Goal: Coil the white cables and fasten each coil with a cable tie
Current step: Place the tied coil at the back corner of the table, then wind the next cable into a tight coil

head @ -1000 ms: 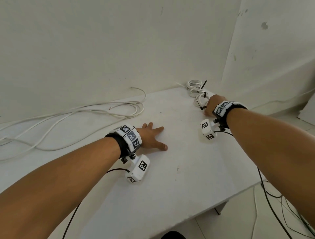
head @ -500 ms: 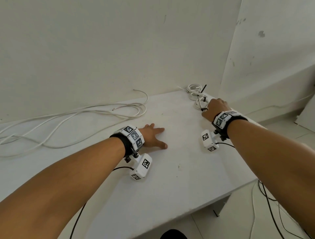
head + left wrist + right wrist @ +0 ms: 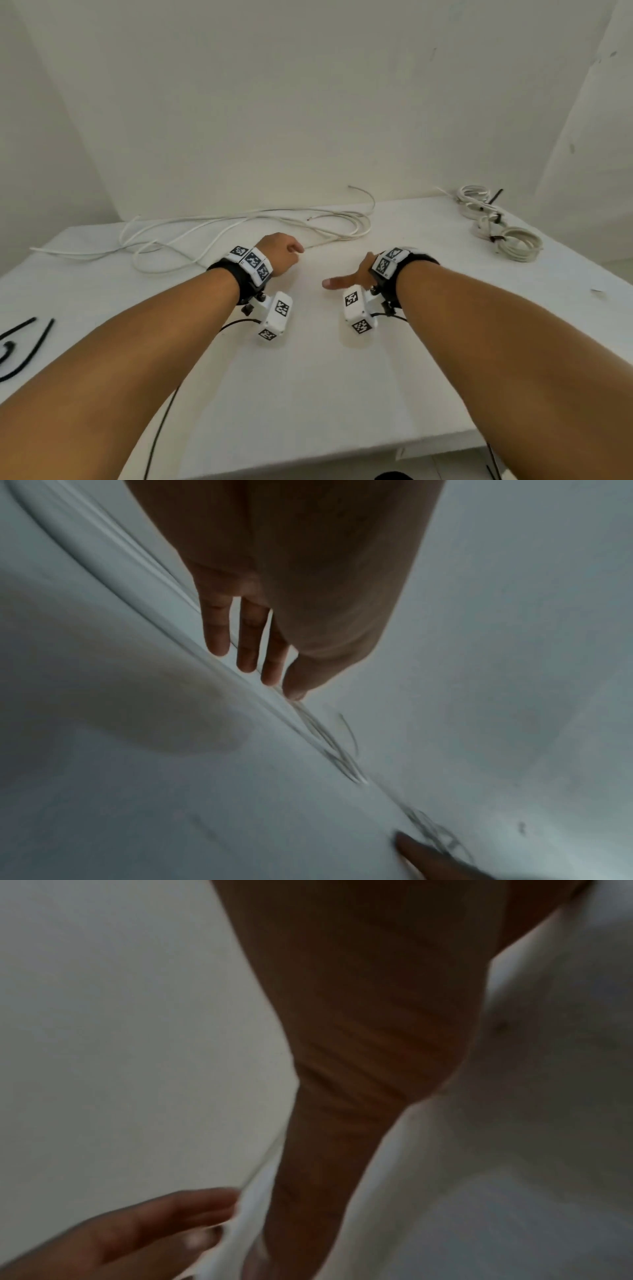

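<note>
A long loose white cable (image 3: 239, 226) sprawls over the back of the white table (image 3: 308, 394). My left hand (image 3: 284, 253) hovers just in front of it. In the left wrist view its fingers (image 3: 250, 642) are straight, hold nothing and point at the blurred cable strands (image 3: 329, 742). My right hand (image 3: 346, 279) is at mid-table beside the left, with the thumb stretched out leftward and nothing in it. Its fingers are hidden behind the wristband. Several white coils (image 3: 520, 243) bound with black ties lie at the back right.
Loose black cable ties (image 3: 24, 342) lie at the table's left edge. A wall stands close behind the table and another on the right. Black camera leads hang from both wrists over the front edge (image 3: 342, 455).
My right hand has left the coils at the back right and come to mid-table. My left hand has lifted off the table and moved toward the loose cable. The view has swung left.
</note>
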`<action>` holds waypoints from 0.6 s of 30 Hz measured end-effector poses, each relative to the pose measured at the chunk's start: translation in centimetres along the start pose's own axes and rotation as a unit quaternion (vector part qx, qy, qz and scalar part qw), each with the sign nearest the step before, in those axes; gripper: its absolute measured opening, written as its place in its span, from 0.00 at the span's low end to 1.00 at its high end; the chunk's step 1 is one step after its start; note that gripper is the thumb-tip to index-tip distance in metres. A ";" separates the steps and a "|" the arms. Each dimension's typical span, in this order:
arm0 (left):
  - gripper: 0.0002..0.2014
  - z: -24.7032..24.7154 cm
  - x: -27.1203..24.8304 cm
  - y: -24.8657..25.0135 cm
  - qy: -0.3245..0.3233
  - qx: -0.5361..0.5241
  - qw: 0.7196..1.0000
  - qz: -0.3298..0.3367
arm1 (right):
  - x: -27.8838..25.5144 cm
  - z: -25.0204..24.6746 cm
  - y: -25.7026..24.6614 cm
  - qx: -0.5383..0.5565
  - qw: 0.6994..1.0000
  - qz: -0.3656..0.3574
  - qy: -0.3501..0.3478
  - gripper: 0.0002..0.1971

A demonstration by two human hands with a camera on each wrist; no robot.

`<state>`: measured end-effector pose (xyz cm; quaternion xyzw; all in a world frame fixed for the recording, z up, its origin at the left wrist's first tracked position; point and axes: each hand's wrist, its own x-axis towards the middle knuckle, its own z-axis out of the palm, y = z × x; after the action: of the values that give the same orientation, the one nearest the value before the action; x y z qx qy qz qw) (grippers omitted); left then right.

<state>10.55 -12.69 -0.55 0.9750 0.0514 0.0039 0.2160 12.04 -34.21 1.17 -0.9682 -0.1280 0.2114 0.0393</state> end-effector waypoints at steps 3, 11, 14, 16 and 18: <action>0.19 -2.2 -0.8 -4.9 -0.022 0.078 0.995 -0.055 | 0.3 1.0 -1.3 -0.038 0.999 0.033 -0.015 0.58; 0.14 -3.5 -0.7 -9.6 -0.017 0.165 0.986 -0.024 | 1.3 1.3 -1.2 0.007 0.997 0.076 -0.021 0.66; 0.11 -3.4 -0.6 -9.4 -0.019 0.163 0.986 -0.004 | 1.3 1.7 -1.2 0.001 0.997 0.083 -0.003 0.73; 0.08 -3.7 -0.6 -8.6 0.007 0.114 0.993 0.022 | 1.5 1.9 -1.1 0.002 0.997 0.075 0.005 0.71; 0.08 -4.5 -0.8 -7.3 0.055 0.034 0.997 0.048 | 1.4 2.0 -1.2 -0.002 0.997 0.078 0.000 0.74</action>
<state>8.91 -4.29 0.50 0.9816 0.0160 0.0660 0.1787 12.16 -32.59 -1.06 -0.9752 -0.0528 0.2138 0.0207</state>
